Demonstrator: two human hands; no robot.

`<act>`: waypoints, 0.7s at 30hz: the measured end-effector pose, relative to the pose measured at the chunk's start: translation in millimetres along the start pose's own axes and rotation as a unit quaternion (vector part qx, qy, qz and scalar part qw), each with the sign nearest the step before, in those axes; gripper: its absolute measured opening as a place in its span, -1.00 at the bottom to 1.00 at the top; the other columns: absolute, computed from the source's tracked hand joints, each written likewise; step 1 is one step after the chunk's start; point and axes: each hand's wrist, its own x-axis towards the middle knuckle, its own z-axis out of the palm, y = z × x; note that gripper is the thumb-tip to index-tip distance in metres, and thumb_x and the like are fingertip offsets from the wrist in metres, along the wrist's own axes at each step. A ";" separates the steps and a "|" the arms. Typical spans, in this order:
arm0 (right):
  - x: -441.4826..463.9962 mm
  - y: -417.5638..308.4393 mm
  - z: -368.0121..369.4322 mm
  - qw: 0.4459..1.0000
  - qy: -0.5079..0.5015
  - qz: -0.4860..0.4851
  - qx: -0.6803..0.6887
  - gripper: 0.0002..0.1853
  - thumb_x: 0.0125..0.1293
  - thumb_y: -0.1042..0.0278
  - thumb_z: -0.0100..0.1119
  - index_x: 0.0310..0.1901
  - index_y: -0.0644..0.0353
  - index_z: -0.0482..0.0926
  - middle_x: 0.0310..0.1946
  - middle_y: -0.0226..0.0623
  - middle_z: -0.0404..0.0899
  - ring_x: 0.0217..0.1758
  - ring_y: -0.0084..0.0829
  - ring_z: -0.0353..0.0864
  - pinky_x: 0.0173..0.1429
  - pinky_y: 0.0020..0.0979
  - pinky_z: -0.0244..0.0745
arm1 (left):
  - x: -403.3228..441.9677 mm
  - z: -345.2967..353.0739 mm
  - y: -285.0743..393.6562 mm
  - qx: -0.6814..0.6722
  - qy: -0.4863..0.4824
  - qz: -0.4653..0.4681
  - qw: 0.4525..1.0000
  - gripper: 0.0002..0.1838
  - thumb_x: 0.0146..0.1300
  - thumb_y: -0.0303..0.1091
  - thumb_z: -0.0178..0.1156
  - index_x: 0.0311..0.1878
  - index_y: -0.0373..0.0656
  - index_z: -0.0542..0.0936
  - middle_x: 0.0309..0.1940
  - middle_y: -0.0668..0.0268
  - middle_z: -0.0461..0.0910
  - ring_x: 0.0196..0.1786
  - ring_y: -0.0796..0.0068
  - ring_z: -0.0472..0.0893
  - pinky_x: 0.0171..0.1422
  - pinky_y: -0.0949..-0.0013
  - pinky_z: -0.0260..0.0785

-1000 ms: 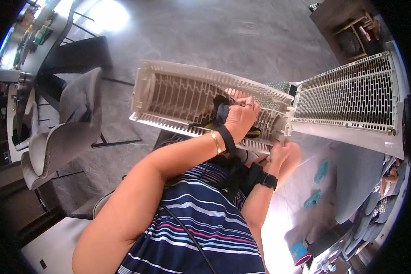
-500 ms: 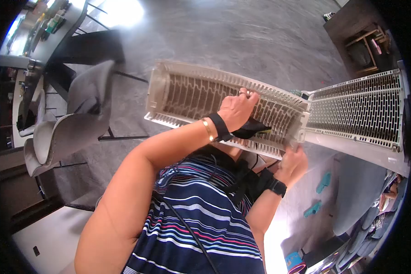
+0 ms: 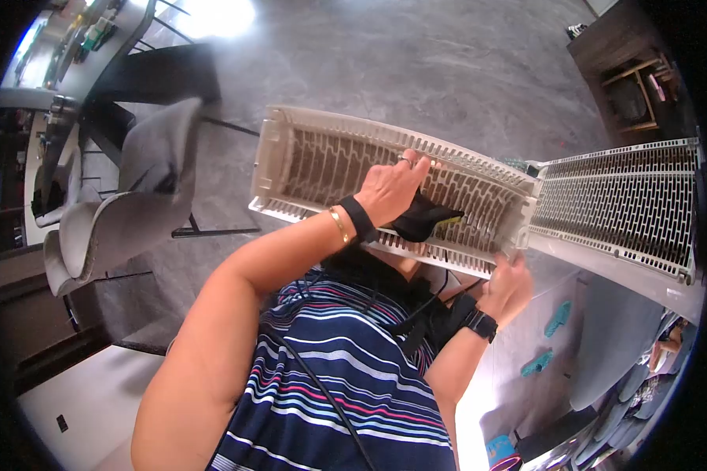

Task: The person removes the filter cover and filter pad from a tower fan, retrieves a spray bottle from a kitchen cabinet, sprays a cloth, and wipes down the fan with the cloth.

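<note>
So the cream slatted panel (image 3: 463, 192) is right in front of you at 12 o'clock, inner side facing up, tilted so its right end sits a bit lower. Can't tell if it's resting on your knees. Your left grip (image 3: 389, 188) is over the middle of it, fingers bent and closed on a bunched black cloth (image 3: 423, 220), with the loose part poking out toward 4 o'clock. Your right grip (image 3: 511, 286) is at the panel's 4 o'clock corner and looks like it's pinching the edge, though it's blurry.

Imo, working cloth over slats goes best with the panel braced at that corner so it doesn't twist. I'd run along each slat rather than across, press lightly, and tuck that loose bit in, since it could snag in the gaps. The rim corners probably want a fingertip through the cloth.

Further out, the framed grille (image 3: 617, 208) is at 3 o'clock, just beside the panel's end, so mind bumping it. Grey chair (image 3: 157, 153) at 9, teal slippers (image 3: 558, 319) on the floor at 4.
</note>
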 end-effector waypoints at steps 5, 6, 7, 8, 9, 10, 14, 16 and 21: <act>-0.6 -4.1 -0.5 0.999 -0.013 0.038 0.018 -0.49 -0.09 0.15 0.11 -0.03 0.17 0.52 -0.56 -0.06 0.54 -0.60 -0.30 0.53 -0.51 -0.31 0.35 | 2.1 -7.7 7.0 0.004 -0.035 -0.062 0.997 -0.69 0.12 -0.49 -0.03 -0.03 -0.18 0.29 -0.10 -0.02 0.40 -0.41 0.07 0.59 -0.39 0.16 0.42; -0.7 -1.5 0.5 1.000 -0.007 0.019 -0.008 -0.47 -0.08 0.13 0.10 -0.01 0.15 0.51 -0.55 -0.06 0.54 -0.63 -0.30 0.52 -0.54 -0.32 0.34 | 0.5 -5.2 8.0 0.007 -0.030 -0.074 0.997 -0.71 0.11 -0.49 -0.02 -0.05 -0.19 0.31 -0.11 -0.03 0.40 -0.41 0.08 0.59 -0.40 0.17 0.43; 0.8 1.4 1.9 1.000 -0.008 0.019 -0.006 -0.47 -0.08 0.13 0.10 -0.01 0.15 0.51 -0.55 -0.06 0.54 -0.63 -0.30 0.52 -0.54 -0.32 0.34 | -0.4 -4.0 8.2 0.009 -0.027 -0.086 0.996 -0.72 0.11 -0.48 -0.02 -0.06 -0.20 0.32 -0.11 -0.04 0.40 -0.41 0.09 0.60 -0.41 0.18 0.43; 1.3 -2.0 0.7 0.999 -0.012 0.030 0.003 -0.46 -0.07 0.12 0.09 0.01 0.14 0.50 -0.55 -0.06 0.54 -0.64 -0.31 0.52 -0.55 -0.33 0.34 | -0.1 -5.2 7.7 0.010 -0.027 -0.086 0.996 -0.72 0.11 -0.48 -0.02 -0.06 -0.20 0.32 -0.11 -0.04 0.40 -0.41 0.09 0.60 -0.41 0.18 0.43; 0.0 -4.8 -0.8 0.999 -0.017 0.041 0.011 -0.45 -0.06 0.11 0.09 0.03 0.13 0.49 -0.54 -0.06 0.55 -0.65 -0.31 0.51 -0.57 -0.34 0.34 | -0.5 -6.9 7.7 0.031 -0.033 -0.087 0.995 -0.72 0.10 -0.49 -0.01 -0.07 -0.22 0.33 -0.11 -0.04 0.40 -0.42 0.11 0.60 -0.41 0.20 0.44; -2.1 -7.3 -4.3 0.999 -0.017 0.042 0.009 -0.45 -0.06 0.11 0.09 0.03 0.13 0.49 -0.54 -0.06 0.55 -0.65 -0.31 0.51 -0.57 -0.34 0.34 | -1.7 -7.3 8.2 0.050 -0.039 -0.088 0.994 -0.72 0.10 -0.49 0.00 -0.08 -0.23 0.33 -0.11 -0.05 0.40 -0.43 0.13 0.61 -0.42 0.22 0.45; -7.6 -46.0 -21.8 0.991 -0.058 0.121 -0.001 -0.43 -0.05 0.08 0.09 0.06 0.11 0.48 -0.52 -0.03 0.55 -0.64 -0.29 0.54 -0.55 -0.32 0.37 | -6.5 1.1 7.2 0.060 -0.022 -0.093 0.994 -0.71 0.07 -0.49 0.02 -0.09 -0.24 0.34 -0.07 -0.07 0.39 -0.46 0.16 0.61 -0.46 0.26 0.45; -5.5 -28.8 -14.9 0.994 -0.048 0.099 0.000 -0.44 -0.04 0.08 0.08 0.06 0.10 0.48 -0.52 -0.02 0.55 -0.66 -0.29 0.53 -0.56 -0.32 0.36 | -14.4 1.6 12.7 0.065 0.003 -0.100 0.993 -0.70 0.05 -0.48 0.04 -0.10 -0.22 0.35 -0.03 -0.10 0.38 -0.49 0.19 0.61 -0.49 0.28 0.45; -6.7 -31.6 -18.1 0.996 -0.051 0.069 -0.037 -0.40 -0.03 0.00 0.08 0.07 0.11 0.47 -0.32 0.01 0.59 -0.28 -0.13 0.61 -0.20 -0.23 0.43 | -20.2 6.3 17.2 0.157 0.008 -0.101 0.982 -0.60 0.03 -0.45 0.08 0.00 -0.16 0.35 -0.02 -0.06 0.41 -0.56 0.30 0.61 -0.55 0.40 0.42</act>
